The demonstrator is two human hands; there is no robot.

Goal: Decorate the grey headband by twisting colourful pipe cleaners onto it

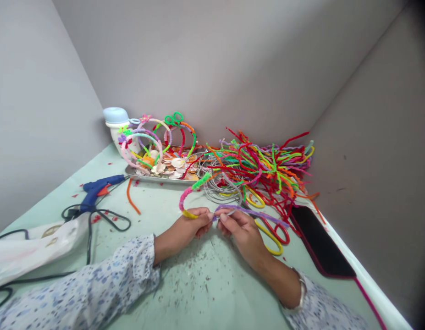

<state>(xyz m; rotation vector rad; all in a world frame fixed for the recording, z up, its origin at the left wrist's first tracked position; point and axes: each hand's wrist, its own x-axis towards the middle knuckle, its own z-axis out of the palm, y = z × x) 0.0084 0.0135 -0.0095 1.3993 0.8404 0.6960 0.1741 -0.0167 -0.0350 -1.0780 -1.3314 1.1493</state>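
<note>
My left hand (194, 223) is closed in a pinch on a headband wrapped in fuzzy pipe cleaner (184, 200), with yellow, pink and green sections curving up from the fingers. My right hand (239, 228) pinches a purple pipe cleaner (256, 212) beside the left fingertips. The purple strand trails off to the right, and a bare grey band end shows near the right fingers. Both hands meet above the middle of the table, almost touching. The exact join between band and purple strand is partly hidden by the fingertips.
A metal tray (164, 179) holds shells and several decorated headbands. Loose pipe cleaners (267, 165) are heaped at the back right, beside wire hoops (217, 188). A blue glue gun (95, 190) with a black cord, scissors handles (274, 240), a phone (320, 240) and a white-and-blue bottle (116, 120) lie around.
</note>
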